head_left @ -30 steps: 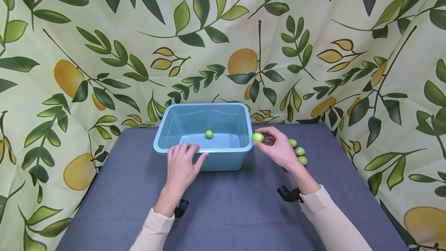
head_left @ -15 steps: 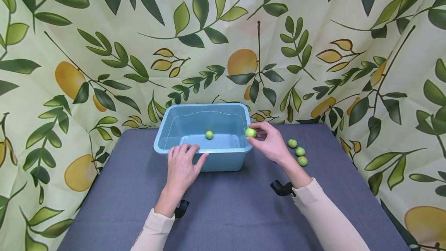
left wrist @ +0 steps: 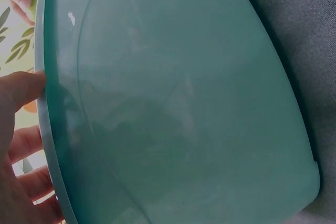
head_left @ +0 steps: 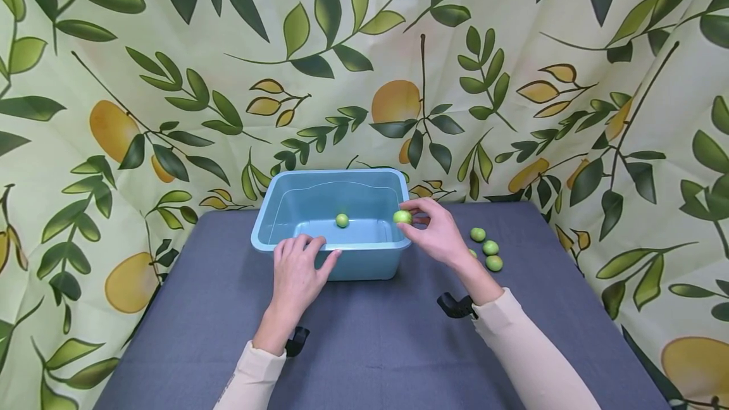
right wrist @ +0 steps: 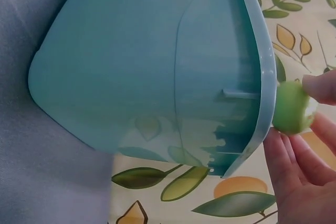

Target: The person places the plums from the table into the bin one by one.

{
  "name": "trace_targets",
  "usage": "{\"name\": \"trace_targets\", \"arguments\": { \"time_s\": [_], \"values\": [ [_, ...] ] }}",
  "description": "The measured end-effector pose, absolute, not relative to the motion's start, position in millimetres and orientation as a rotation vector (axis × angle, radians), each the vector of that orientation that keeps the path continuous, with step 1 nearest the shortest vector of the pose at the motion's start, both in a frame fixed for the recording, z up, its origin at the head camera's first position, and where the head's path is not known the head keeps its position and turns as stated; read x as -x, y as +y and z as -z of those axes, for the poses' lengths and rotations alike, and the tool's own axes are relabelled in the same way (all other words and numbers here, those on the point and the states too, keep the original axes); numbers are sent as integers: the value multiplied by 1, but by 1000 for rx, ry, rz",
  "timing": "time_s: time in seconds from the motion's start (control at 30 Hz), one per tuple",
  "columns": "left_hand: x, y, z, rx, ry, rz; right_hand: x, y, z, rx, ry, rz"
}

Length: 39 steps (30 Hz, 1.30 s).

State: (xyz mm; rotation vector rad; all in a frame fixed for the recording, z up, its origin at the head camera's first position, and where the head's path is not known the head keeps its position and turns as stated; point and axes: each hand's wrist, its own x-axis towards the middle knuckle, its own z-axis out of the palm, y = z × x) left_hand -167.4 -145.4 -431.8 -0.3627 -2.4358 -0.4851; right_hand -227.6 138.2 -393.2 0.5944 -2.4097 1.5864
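Observation:
A light blue plastic tub (head_left: 330,264) stands on the table, with one small round green fruit (head_left: 342,220) on its floor. My left hand (head_left: 299,271) holds its near rim, fingers over the edge and thumb tip against it in the left wrist view. At the tub's right rim, my right hand (head_left: 433,233) pinches another green fruit (right wrist: 294,107) between thumb and fingertips. That fruit is level with the rim (right wrist: 268,72) in the right wrist view and overlaps the tub's inside in the head view.
Several more green fruits (head_left: 490,247) lie on the dark blue cloth (head_left: 376,347) right of the tub, one partly hidden by the right wrist. A leaf-and-fruit patterned curtain (head_left: 342,112) hangs close behind the tub.
My right hand has moved left with its fruit, from beside the tub to over its right rim. More of the fruits on the cloth now show. My left hand stays put.

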Motion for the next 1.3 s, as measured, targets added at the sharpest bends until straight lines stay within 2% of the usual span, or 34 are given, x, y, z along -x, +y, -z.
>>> {"name": "trace_targets", "arguments": {
  "time_s": [0.47, 0.87, 1.3],
  "values": [
    [167, -146, 431, 360, -2440, 482, 221, 145, 387, -638, -2437, -1510],
    [168, -146, 433, 370, -2427, 476, 216, 160, 382, -724, -2544, -1172],
    [168, -145, 433, 362, -2415, 480, 216, 178, 388, -693, -2632, -920]
  ]
}}
